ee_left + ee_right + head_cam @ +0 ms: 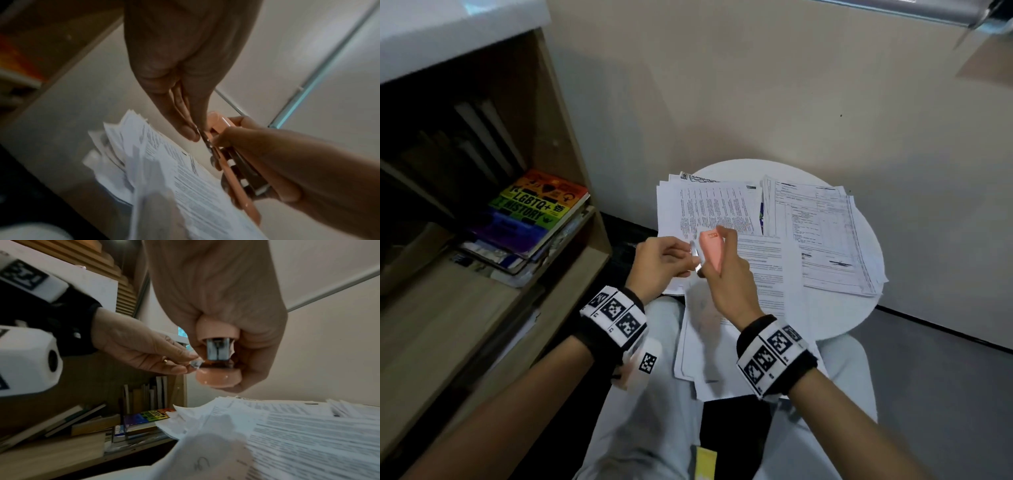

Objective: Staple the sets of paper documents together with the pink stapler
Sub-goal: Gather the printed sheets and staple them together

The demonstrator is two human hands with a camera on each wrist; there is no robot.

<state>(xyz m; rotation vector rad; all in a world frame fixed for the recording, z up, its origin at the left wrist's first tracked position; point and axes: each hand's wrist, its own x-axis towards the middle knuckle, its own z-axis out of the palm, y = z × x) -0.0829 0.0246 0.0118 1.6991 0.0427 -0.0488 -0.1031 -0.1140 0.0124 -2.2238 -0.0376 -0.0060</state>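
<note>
Head view, centre of frame. I list the papers (763, 240): loose, floppy sheets on the round table (859, 308); I would pinch one corner. Stapler (710, 251): light, rigid, smooth plastic, held above the papers; my right hand (729, 277) is wrapped round its body. Left hand (661, 262): fingertips (185, 356) pinched together at its metal mouth.

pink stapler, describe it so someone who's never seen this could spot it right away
Above the round white table strewn with printed papers, two hands meet. The pink stapler stands upright in the right hand: the only salmon-pink thing among white sheets, metal at its mouth.
</note>
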